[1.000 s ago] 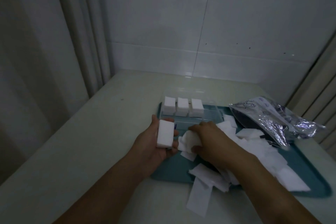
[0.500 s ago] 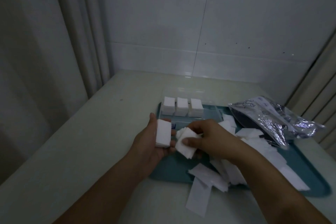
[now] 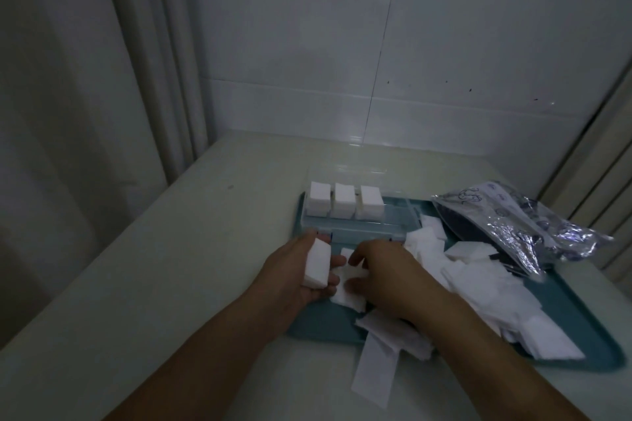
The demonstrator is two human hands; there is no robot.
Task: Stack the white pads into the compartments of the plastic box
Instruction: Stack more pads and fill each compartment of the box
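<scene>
My left hand (image 3: 290, 278) holds a thick stack of white pads (image 3: 317, 264) upright in its palm at the tray's left edge. Beside it, my right hand (image 3: 383, 273) pinches a few thin white pads (image 3: 349, 287) between thumb and fingers, close against the left hand. The clear plastic box (image 3: 393, 215) lies at the far end of the tray, and three of its left compartments hold pad stacks (image 3: 342, 203). A loose heap of pads (image 3: 485, 284) covers the tray to the right of my right arm.
The teal tray (image 3: 328, 331) sits on a pale table (image 3: 171, 284) against a tiled wall. A crumpled silver foil bag (image 3: 506, 225) lies at the tray's far right. A paper strip (image 3: 374, 369) hangs over the tray's near edge. A curtain hangs at left.
My right hand lifted a few pads off the tray and has brought them down and leftwards against my left hand. The left hand has kept its stack and tilted slightly.
</scene>
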